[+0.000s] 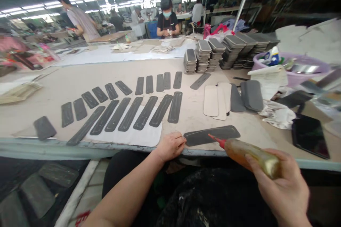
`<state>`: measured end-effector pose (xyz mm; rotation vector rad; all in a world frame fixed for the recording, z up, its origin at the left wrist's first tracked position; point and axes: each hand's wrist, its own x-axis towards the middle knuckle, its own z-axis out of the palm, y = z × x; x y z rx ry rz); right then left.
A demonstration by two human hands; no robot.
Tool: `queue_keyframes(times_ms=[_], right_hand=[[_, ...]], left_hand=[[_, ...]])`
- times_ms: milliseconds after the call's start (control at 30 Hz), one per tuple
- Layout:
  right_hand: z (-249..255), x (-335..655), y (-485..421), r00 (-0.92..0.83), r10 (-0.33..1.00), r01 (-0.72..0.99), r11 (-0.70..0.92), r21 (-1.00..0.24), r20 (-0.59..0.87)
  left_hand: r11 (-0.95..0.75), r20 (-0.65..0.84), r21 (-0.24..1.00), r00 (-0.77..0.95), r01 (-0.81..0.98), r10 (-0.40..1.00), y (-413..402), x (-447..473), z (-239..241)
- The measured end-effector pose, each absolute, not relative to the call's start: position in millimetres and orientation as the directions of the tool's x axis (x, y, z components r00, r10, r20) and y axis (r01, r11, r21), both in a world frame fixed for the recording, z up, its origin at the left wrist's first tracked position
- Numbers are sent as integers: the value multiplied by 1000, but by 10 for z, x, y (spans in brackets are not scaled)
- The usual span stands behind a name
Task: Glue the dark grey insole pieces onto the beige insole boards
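My right hand (283,181) is wrapped around a squeeze bottle of amber glue (250,154) with a red nozzle. The nozzle tip points left and sits over a long dark grey padded strip (197,137) at the table's front edge. A thin, shiny line of glue runs along that strip's upper side. Curled fingers of my left hand (172,145) close on the strip's left end, their tips partly hidden. Beyond lie two rough rows of similar grey strips (130,114), several with shiny glue lines on top.
Stacks of grey pieces (204,56) stand at the back. Beige pieces (211,100) and grey pads (252,95) lie to the right, near a white cloth (278,113), a black phone-like slab (310,135) and a purple basin (317,67). Several people work farther off.
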<state>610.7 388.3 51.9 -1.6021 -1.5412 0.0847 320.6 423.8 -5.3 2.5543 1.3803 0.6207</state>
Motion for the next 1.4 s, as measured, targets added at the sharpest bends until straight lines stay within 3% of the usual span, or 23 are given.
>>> queue_keyframes(times_ms=[133, 567, 900, 1400], right_hand=[[422, 5861, 3939, 93, 862, 678, 311, -666, 497], [370, 5620, 4034, -113, 798, 625, 520, -582, 591], [399, 5885, 3884, -50, 819, 690, 442, -573, 571], [338, 6379, 3963, 149, 693, 903, 196, -383, 705]], left_hand=[[-556, 277, 322, 485, 766, 830, 4237, 3201, -78], [-551, 247, 308, 494, 776, 834, 4251, 3198, -75], [-537, 272, 353, 465, 766, 842, 4255, 3212, -79], [-547, 291, 386, 464, 743, 837, 4267, 3238, -43]])
